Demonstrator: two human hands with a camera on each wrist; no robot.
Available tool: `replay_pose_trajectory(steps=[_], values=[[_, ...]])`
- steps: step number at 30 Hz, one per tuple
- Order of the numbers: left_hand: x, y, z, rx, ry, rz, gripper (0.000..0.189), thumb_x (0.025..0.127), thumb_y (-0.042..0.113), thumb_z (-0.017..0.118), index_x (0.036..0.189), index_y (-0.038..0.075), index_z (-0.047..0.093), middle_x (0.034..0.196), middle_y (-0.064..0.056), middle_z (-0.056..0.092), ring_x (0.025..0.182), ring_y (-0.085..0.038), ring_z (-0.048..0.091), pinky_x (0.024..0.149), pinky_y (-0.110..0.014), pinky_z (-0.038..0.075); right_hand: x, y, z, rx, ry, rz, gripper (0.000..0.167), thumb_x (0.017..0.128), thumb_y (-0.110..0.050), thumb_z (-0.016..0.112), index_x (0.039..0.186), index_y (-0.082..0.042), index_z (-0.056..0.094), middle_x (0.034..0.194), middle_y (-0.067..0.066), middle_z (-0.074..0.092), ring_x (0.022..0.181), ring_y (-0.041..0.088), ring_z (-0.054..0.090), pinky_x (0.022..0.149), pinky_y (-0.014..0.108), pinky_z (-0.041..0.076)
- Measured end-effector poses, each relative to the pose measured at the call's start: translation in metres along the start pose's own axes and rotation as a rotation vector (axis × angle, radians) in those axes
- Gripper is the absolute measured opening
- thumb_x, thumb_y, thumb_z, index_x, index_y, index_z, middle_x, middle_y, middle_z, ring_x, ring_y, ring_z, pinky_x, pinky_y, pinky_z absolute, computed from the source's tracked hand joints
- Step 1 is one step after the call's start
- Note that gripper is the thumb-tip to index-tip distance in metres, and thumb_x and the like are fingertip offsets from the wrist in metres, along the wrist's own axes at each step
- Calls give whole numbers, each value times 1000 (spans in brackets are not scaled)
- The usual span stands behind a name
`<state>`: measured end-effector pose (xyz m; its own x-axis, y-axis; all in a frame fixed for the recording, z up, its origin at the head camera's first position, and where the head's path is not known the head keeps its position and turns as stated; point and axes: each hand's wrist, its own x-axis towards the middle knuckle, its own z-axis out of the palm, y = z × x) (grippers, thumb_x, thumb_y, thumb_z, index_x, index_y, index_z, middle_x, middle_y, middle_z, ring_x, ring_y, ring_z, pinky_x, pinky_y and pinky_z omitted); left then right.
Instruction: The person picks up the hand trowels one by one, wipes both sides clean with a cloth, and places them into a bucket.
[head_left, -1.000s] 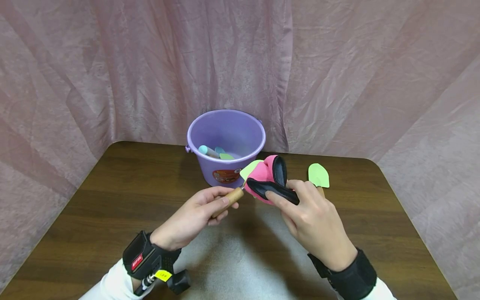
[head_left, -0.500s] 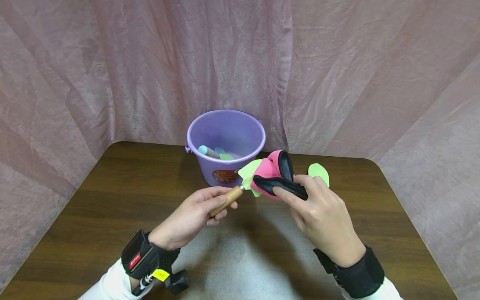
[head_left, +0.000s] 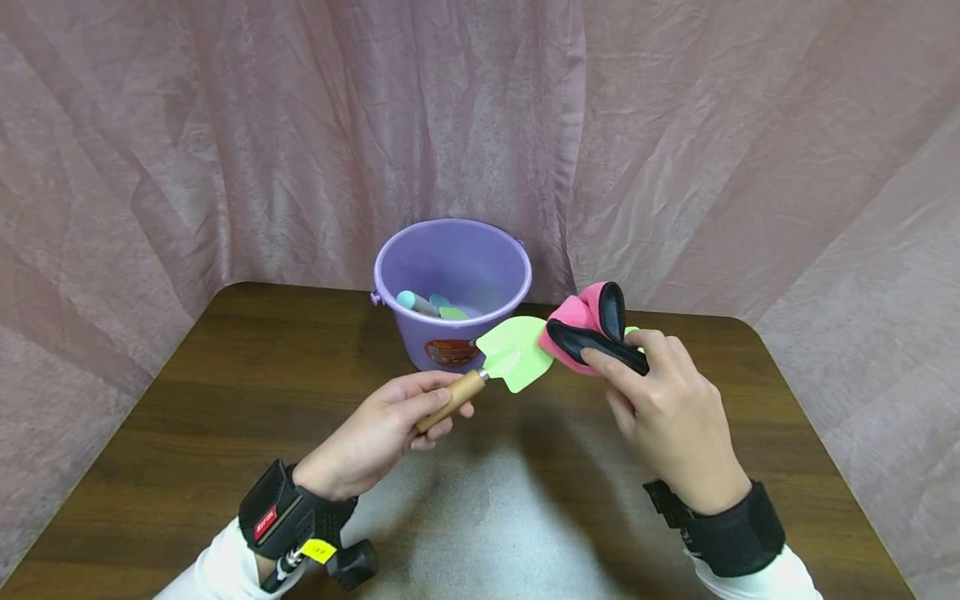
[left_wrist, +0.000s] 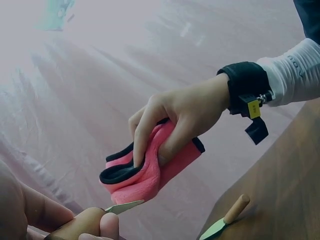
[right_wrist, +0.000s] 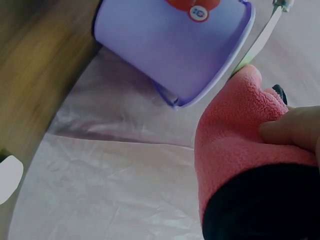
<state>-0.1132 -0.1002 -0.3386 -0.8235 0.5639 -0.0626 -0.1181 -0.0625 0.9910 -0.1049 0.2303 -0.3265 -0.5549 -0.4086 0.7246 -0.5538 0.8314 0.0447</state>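
Note:
My left hand (head_left: 401, 417) grips the wooden handle (head_left: 453, 400) of a small garden trowel, whose light green blade (head_left: 517, 352) points up and right. A folded pink cloth with black edging (head_left: 577, 325) is pinched between the fingers and thumb of my right hand (head_left: 667, 408). The cloth's left end lies right at the blade's right edge in the head view. In the left wrist view the pink cloth (left_wrist: 145, 175) hangs just above the blade tip (left_wrist: 125, 206). The right wrist view shows the cloth (right_wrist: 235, 130) up close, with the blade edge beside it.
A purple bucket (head_left: 450, 250) stands at the back of the wooden table (head_left: 225, 400), with several light blue and green tools inside. Behind my right hand lies a second green trowel (left_wrist: 227, 217) with a wooden handle. A pink curtain (head_left: 300, 125) hangs behind the table.
My right hand has moved right and slightly up with the pink cloth, sliding along the trowel and uncovering most of its blade. My left hand stays nearly in place.

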Motion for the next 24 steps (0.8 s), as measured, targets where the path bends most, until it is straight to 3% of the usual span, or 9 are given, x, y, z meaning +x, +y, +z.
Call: replay_pose_trajectory(steps=[5,13,24], values=[[-1,1,1,-5,1,2,37,115,20,43,138,-6,55,106,-6,64,74,-12,44,66,-22,36,-1,5,0,-31,-10,30,39,89,-2,65,120,-20,79,114,23,60,90,41,58,44,52,52],[-2,2,1,-6,14,1,37,115,20,43,139,-5,56,104,-5,63,74,-13,44,67,-23,36,-2,5,0,-23,20,71,43,85,0,67,121,-20,79,111,23,61,88,40,58,40,55,49],[-1,1,0,-6,16,6,41,115,19,42,147,-4,52,113,-10,63,75,-14,44,68,-23,36,-1,-7,-1,-2,4,7,39,89,-3,65,120,-20,80,114,21,61,90,39,60,43,51,50]])
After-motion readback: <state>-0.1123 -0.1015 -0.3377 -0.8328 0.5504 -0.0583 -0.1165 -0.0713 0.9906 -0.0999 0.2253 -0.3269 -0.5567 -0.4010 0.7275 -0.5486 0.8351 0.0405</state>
